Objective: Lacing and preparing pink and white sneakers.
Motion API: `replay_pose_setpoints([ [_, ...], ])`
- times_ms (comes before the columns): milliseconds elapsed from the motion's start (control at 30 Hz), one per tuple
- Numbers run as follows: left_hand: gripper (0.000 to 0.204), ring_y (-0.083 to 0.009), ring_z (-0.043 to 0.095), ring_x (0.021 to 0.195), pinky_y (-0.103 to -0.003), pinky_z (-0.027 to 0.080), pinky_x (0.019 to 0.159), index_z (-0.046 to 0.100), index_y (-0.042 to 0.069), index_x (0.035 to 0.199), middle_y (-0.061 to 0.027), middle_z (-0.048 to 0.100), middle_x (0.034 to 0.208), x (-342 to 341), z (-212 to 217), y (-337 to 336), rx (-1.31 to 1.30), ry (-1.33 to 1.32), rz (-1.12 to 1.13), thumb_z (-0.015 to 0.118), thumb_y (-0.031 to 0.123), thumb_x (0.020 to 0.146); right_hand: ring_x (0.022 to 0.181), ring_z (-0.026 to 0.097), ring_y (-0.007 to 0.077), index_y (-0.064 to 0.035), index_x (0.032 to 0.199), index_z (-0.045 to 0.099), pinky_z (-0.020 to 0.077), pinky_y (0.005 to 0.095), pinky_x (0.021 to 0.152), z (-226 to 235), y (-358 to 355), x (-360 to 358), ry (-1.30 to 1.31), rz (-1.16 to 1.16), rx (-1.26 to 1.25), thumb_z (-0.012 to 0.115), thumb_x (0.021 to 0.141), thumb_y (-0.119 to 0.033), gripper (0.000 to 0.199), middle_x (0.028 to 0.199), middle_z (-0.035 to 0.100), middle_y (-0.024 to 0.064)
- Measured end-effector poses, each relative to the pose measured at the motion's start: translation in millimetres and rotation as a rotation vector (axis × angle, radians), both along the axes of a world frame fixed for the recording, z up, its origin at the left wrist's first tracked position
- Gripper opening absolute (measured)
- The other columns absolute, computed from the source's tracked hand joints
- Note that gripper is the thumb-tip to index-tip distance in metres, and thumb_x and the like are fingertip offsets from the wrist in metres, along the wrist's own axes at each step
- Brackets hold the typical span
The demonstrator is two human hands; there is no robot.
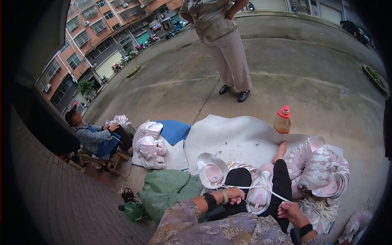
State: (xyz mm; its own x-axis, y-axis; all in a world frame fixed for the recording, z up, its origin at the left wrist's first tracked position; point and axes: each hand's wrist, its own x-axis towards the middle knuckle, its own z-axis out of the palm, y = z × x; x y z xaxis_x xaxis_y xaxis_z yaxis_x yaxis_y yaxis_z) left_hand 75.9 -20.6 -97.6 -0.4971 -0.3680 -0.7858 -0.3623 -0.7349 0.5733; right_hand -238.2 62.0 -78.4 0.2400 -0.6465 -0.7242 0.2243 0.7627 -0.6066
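Observation:
On my lap lies a white and pink shoe upper (259, 191), its tongue end pointing away from me. A white shoelace (276, 194) crosses over it and stretches to both sides. My left hand (234, 196) is closed beside the upper's left edge, its fingers pinching a white lace. On the other side, my right hand (290, 212) is closed on the lace's right part, which runs tight back to the upper. Another white upper with a pink insole (213, 173) rests just beyond my left hand. The exact ends of the lace are hidden in my fingers.
A large heap of shoe uppers (318, 171) stands at my right. Ahead are a white sheet (228, 134) and a bottle with a red cap (282, 120). Green cloth (169, 196) lies left. One person (226, 49) stands ahead; another (96, 136) sits left near more uppers (150, 147).

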Motion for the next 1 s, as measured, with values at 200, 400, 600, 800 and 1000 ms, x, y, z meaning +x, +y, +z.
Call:
replay_pose_setpoints([
  [200,0.023,-0.0081,0.035,0.033,-0.023,0.032,0.03,0.051,0.003,0.073,-0.005,0.048,0.051,-42.7,-21.6,-40.5,-0.062,-0.024,0.214,0.044,0.022,0.085,0.053,0.048,0.008,-0.0071,0.078,0.06,0.0434,0.0225,0.047,-36.9,-45.4,36.2,0.166,0.05,-0.193,0.057,0.078,-0.015,0.008,0.065,0.054,-0.0012],
  [400,0.019,-0.0124,0.052,0.041,-0.027,0.045,0.036,0.05,0.004,0.079,-0.0073,0.057,0.061,-32.1,-29.7,-31.1,-0.177,-0.056,0.194,0.044,0.022,0.085,0.06,0.056,0.011,-0.006,0.081,0.056,0.0488,0.0236,0.051,-50.4,-53.8,42.3,0.046,-0.207,-0.197,0.056,0.078,-0.008,0.004,0.07,0.058,0.0039],
  [600,0.023,-0.0076,0.046,0.038,-0.02,0.037,0.034,0.049,0.009,0.067,0.0007,0.048,0.052,-30.7,-17.7,-6.0,-0.361,0.101,0.314,0.053,0.024,0.083,0.06,0.057,0.0111,-0.0045,0.079,0.057,0.0493,0.0227,0.052,-48.0,-40.5,44.1,0.096,-0.288,-0.206,0.059,0.076,-0.007,0.004,0.068,0.058,0.0031],
  [800,0.016,-0.007,0.043,0.037,-0.021,0.035,0.033,0.053,0.005,0.07,-0.0001,0.048,0.054,-29.8,-8.1,-22.7,-0.311,0.107,0.487,0.058,0.017,0.079,0.05,0.051,0.0079,-0.0018,0.078,0.06,0.0417,0.0197,0.046,-42.8,-73.2,58.5,0.162,-0.206,-0.351,0.061,0.075,-0.009,0.008,0.062,0.056,0.0028],
  [1000,0.01,-0.0084,0.053,0.046,-0.023,0.047,0.043,0.054,0.004,0.076,-0.0042,0.057,0.063,-35.8,-15.2,-19.7,-0.199,0.18,0.607,0.058,0.013,0.079,0.053,0.052,0.0081,0.0001,0.076,0.059,0.0414,0.0194,0.047,-45.5,-81.9,61.0,0.068,-0.433,-0.345,0.061,0.074,-0.004,0.005,0.061,0.055,0.0021],
])
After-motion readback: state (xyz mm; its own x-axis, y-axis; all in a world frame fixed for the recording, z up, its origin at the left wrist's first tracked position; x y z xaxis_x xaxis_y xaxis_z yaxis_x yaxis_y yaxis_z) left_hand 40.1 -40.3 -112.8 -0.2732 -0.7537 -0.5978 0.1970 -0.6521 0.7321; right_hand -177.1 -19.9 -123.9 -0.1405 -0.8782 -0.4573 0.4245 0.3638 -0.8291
